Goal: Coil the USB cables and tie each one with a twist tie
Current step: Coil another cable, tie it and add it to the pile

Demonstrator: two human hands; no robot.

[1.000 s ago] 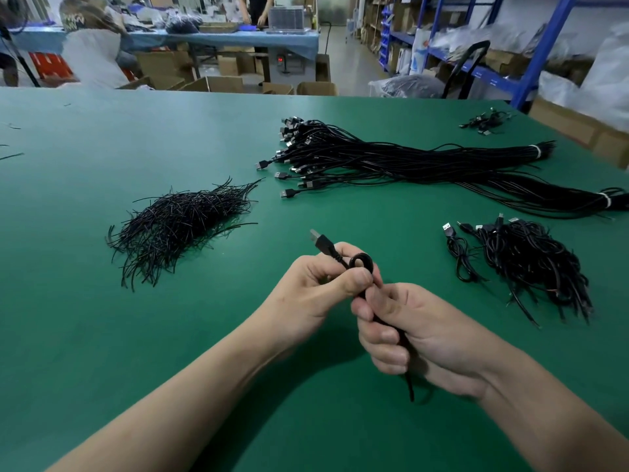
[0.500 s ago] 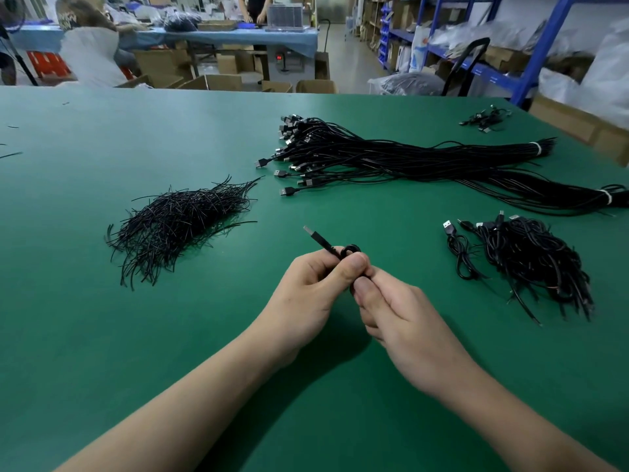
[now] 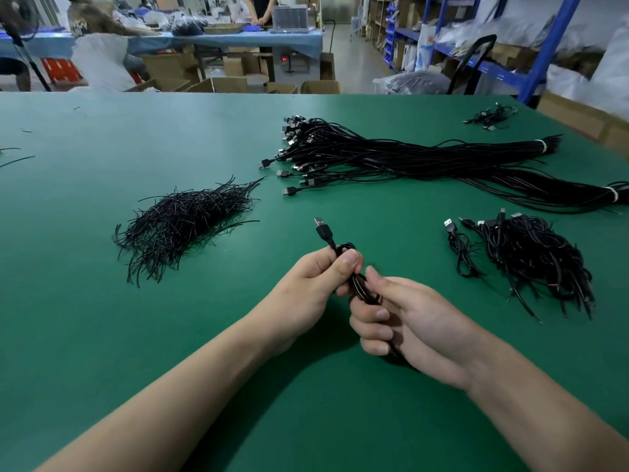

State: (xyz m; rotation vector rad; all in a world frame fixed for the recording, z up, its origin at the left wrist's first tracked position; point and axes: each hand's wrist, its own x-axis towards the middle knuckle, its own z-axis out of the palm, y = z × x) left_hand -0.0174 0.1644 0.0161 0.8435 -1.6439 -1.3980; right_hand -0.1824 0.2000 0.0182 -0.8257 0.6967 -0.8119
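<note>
1. low in the middle of the frame, the right hand [image 3: 408, 321] has its fingers curled round the black usb cable [image 3: 361, 288]. the loose end runs under the palm. i think it holds the cord this way so it can feed it out bit by bit for looping.
2. just up and left of it, the left hand [image 3: 316, 281] grasps the same usb cable near the plug [image 3: 323, 229]. its thumb presses on a small loop. the plug pokes up and away, out of the way. i think this tight pinch stops the loops from springing open. the coil looks only begun, and no tie is on it yet.
3. both hands work over the green table [image 3: 102, 335].
4. at middle left lies the pile of twist ties [image 3: 183, 223], easy to reach when the coil is done.
5. at middle right sits a heap of coiled cables [image 3: 537, 257], with one small coil [image 3: 459, 253] just beside it. this looks like the done spot.
6. higher up, from the middle to the right edge, lies a long bundle of straight cables [image 3: 408, 158] held by white bands. these seem to be waiting.
7. at the far upper right is a little bunch of cables [image 3: 490, 115], too small to tell if tied.
8. behind the table are cardboard boxes [image 3: 228, 85] and blue shelves [image 3: 558, 39].
</note>
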